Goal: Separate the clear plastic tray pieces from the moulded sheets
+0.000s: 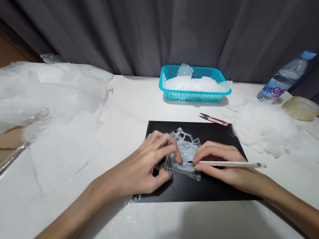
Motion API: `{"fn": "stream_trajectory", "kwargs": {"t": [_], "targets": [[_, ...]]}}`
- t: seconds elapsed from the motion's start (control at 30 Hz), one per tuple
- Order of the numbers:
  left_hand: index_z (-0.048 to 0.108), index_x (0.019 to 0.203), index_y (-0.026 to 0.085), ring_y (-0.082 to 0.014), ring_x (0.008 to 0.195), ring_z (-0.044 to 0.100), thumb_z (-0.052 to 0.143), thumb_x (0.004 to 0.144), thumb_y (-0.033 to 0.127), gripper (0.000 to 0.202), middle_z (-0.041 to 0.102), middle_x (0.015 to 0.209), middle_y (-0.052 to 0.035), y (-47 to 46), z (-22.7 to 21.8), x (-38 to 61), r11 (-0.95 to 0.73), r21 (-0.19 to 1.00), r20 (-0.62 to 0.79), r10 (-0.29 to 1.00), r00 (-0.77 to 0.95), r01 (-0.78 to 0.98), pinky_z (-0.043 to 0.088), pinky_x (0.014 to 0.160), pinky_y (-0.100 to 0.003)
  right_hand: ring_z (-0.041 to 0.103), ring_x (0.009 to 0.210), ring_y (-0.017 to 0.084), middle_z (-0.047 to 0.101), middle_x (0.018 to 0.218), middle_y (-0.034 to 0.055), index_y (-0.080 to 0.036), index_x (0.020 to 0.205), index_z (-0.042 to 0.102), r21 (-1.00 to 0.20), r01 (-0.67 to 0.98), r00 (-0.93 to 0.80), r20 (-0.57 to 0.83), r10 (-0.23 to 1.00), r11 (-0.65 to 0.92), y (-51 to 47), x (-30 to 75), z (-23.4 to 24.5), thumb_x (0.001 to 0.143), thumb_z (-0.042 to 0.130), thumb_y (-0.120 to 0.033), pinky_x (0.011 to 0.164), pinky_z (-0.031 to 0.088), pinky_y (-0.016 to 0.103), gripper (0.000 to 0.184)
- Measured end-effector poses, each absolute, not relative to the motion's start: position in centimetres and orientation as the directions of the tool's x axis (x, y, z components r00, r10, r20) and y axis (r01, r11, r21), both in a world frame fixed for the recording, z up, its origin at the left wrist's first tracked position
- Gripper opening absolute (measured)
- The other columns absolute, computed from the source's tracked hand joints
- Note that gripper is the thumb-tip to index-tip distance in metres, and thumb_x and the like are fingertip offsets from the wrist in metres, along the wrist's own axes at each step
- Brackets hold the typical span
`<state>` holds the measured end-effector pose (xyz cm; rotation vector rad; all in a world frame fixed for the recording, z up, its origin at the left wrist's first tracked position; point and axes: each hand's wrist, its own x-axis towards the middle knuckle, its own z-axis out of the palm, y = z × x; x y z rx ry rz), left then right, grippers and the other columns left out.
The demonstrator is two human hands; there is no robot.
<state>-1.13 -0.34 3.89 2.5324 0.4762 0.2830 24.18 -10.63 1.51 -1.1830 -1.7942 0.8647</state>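
Note:
On the black mat (219, 189) lies a clear, thin plastic piece (186, 151) with small round bumps and a frilly, looped upper edge. My left hand (154, 160) holds it from the left, fingers curled, one fingertip pressing on its surface. A thin white-handled tool (230, 163) is pinched between the fingertips of my right hand (225, 161). Its dark tip meets the right part of the plastic piece; what kind of tip it is I cannot make out. Pink-handled thread snips (214, 119) rest along the mat's upper right edge.
Behind the mat stands a turquoise basket (198, 97) of translucent pieces. A large heap of similar pieces (28, 92) covers the left, and a smaller pile (265, 127) lies right. A water bottle (286, 78) and a roll of tape (303, 108) stand near the right edge.

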Motion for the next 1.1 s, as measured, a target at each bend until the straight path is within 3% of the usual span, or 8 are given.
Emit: {"fn": "stream_trajectory", "kwargs": {"t": [0.13,0.27,0.57,0.97,1.1], "targets": [[0.072,0.105,0.021,-0.0213,0.095,0.061,0.056,0.092,0.008,0.024,0.069,0.103,-0.0038,-0.8,4.1,-0.8,-0.844,0.514,0.131,0.253,0.959,0.152,0.045,0.091,-0.035,0.067,0.083,0.013,0.072,0.092,0.0007,-0.022,0.097,0.073,-0.875,0.378,-0.275,0.207,0.939,0.303,-10.5,23.8,0.8,0.097,0.071,-0.019,0.077,0.051,0.025,0.004],[0.075,0.112,0.022,-0.0207,0.094,0.066,0.062,0.098,0.017,0.019,0.072,0.102,-0.0043,-0.9,3.8,-1.0,-0.87,0.48,0.158,0.207,0.965,0.108,0.045,0.088,-0.033,0.068,0.088,0.014,0.072,0.095,0.0005,-0.022,0.097,0.071,-0.865,0.374,-0.319,0.22,0.922,0.335,-10.9,23.9,0.6,0.098,0.069,-0.017,0.082,0.051,0.026,0.006],[0.077,0.115,0.022,-0.0234,0.097,0.069,0.064,0.101,0.025,0.019,0.074,0.104,-0.007,-1.0,4.1,-1.0,-0.899,0.427,0.171,0.182,0.968,0.093,0.048,0.089,-0.034,0.069,0.094,0.015,0.072,0.101,0.0025,-0.022,0.106,0.07,-0.854,0.401,-0.349,0.192,0.917,0.332,-11.3,23.7,0.4,0.1,0.068,-0.021,0.087,0.052,0.026,0.006],[0.076,0.097,0.02,-0.0233,0.098,0.062,0.068,0.098,0.03,0.013,0.067,0.101,-0.0058,-1.4,4.1,-0.9,-0.853,0.495,0.093,0.245,0.965,0.169,0.048,0.086,-0.033,0.065,0.098,0.016,0.07,0.104,0.0045,-0.021,0.11,0.065,-0.762,0.451,-0.406,0.288,0.867,0.464,-11.4,23.2,0.4,0.104,0.06,-0.017,0.092,0.051,0.03,0.008],[0.074,0.098,0.02,-0.0231,0.094,0.063,0.063,0.098,0.022,0.011,0.067,0.098,-0.0056,-1.6,4.3,-0.6,-0.853,0.497,0.089,0.233,0.968,0.16,0.048,0.083,-0.033,0.064,0.101,0.018,0.069,0.106,0.0057,-0.021,0.113,0.063,-0.72,0.465,-0.415,0.337,0.845,0.515,-11.7,23.0,-0.1,0.105,0.058,-0.016,0.095,0.051,0.032,0.011]]}}
